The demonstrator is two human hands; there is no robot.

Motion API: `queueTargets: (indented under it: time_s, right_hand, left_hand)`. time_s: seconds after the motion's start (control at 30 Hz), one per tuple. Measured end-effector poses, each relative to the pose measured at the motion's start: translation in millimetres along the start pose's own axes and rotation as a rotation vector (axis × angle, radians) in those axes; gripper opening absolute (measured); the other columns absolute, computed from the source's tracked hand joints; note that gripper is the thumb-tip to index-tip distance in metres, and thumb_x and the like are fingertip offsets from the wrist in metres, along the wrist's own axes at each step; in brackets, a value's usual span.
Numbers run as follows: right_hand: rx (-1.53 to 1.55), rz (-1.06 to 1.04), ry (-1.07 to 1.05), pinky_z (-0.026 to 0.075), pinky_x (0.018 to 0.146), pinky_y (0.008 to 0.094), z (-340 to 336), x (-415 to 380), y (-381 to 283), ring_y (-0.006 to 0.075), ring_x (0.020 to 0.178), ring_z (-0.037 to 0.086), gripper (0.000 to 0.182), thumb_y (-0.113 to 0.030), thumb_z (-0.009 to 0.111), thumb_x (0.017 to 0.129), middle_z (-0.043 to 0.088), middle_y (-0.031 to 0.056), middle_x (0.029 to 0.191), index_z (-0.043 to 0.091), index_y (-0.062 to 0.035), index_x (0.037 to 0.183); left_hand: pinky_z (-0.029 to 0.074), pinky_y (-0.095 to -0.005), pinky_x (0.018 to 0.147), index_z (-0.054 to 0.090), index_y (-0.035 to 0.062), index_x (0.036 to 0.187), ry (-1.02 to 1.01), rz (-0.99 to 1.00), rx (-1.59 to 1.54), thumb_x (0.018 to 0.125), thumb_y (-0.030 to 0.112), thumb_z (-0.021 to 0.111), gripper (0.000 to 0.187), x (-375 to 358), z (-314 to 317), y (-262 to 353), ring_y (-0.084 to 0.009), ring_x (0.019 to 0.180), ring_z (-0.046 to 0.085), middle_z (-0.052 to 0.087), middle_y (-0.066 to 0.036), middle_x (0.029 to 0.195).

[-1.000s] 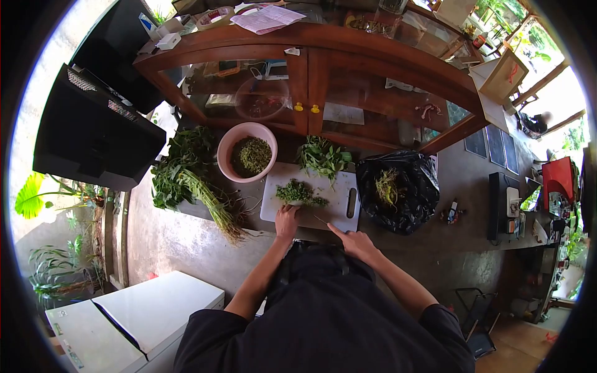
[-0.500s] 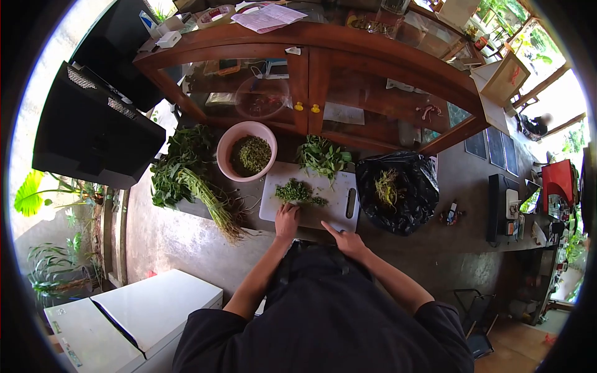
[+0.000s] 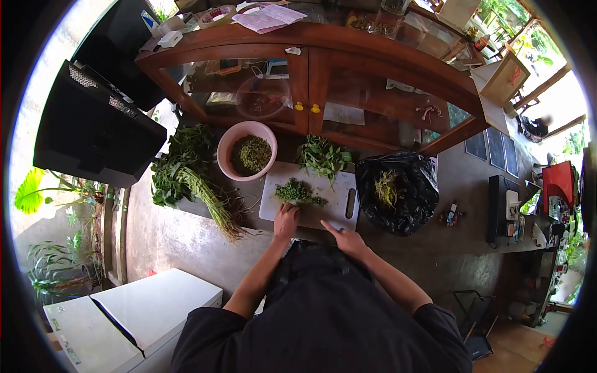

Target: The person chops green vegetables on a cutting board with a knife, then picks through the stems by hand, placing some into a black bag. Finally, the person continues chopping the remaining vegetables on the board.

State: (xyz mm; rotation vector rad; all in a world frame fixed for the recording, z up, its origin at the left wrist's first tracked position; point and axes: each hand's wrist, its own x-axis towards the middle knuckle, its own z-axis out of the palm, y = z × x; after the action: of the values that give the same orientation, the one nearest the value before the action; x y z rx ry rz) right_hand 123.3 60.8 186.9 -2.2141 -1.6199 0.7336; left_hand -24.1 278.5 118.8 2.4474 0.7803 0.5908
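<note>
A white cutting board [image 3: 341, 216] lies before me with a heap of chopped greens [image 3: 295, 191] on it. My left hand [image 3: 286, 219] rests at the board's near side, fingers bent and close together, tips at the lower edge of the heap; whatever lies under them is hidden. Over the board's near right edge is my right hand [image 3: 350, 241], its index finger stretched forward and the other fingers curled in. What it grips does not show clearly. Uncut leafy greens [image 3: 323, 155] lie along the board's far edge.
Left of the board are a pink bowl [image 3: 222, 163] of chopped greens and a long-stemmed bunch of greens [image 3: 208, 193] with roots. A black plastic bag [image 3: 407, 214] holding plant scraps stands right. Behind rises a wooden glass-door cabinet [image 3: 317, 56]. A white appliance [image 3: 161, 304] stands lower left.
Both hands stay almost in place. My right hand's index finger has shifted very slightly toward the left; the greens, bowl and bag look the same.
</note>
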Motion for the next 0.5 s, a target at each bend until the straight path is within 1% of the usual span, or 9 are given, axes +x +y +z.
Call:
queueTargets:
  time_s: [0.1, 0.17, 0.3, 0.5]
  right_hand:
    - [0.031, -0.012, 0.004, 0.054, 0.064, 0.0547, -1, 2, -3, 0.0435, 0.065, 0.065, 0.080, -0.014, 0.052, 0.085, 0.064, 0.0240, 0.076, 0.022, -0.0373, 0.156]
    - [-0.021, -0.005, -0.005, 0.054, 0.064, 0.0534, -1, -1, 1, 0.0428, 0.065, 0.065, 0.082, -0.006, 0.049, 0.085, 0.062, 0.0240, 0.072, 0.022, -0.0364, 0.157]
    - [-0.054, -0.001, -0.024, 0.054, 0.065, 0.0533, -3, -5, 9, 0.0429, 0.065, 0.065, 0.082, -0.006, 0.048, 0.086, 0.063, 0.0245, 0.072, 0.020, -0.0374, 0.157]
    - [-0.075, 0.057, -0.108, 0.054, 0.066, 0.0527, -17, -2, 4, 0.0426, 0.067, 0.065, 0.084, -0.008, 0.051, 0.085, 0.065, 0.0235, 0.078, 0.019, -0.0387, 0.156]
  left_hand:
    - [0.051, -0.0414, 0.083, 0.073, 0.0059, 0.095, -0.007, 0.013, 0.008, 0.080, 0.009, 0.068, 0.016, 0, -2, 2, -0.0319, 0.091, 0.061, 0.066, -0.010, 0.093]
    - [0.051, -0.0413, 0.083, 0.073, 0.0058, 0.095, -0.004, 0.012, 0.005, 0.080, 0.009, 0.068, 0.016, -1, 0, 1, -0.0319, 0.092, 0.061, 0.066, -0.010, 0.093]
    - [0.051, -0.0415, 0.084, 0.073, 0.0057, 0.097, -0.012, 0.013, 0.010, 0.081, 0.009, 0.068, 0.017, -4, 6, -5, -0.0322, 0.091, 0.062, 0.067, -0.010, 0.094]
    - [0.051, -0.0414, 0.085, 0.073, 0.0057, 0.098, 0.000, -0.012, -0.021, 0.082, 0.008, 0.066, 0.018, -1, 9, -6, -0.0324, 0.091, 0.062, 0.068, -0.010, 0.095]
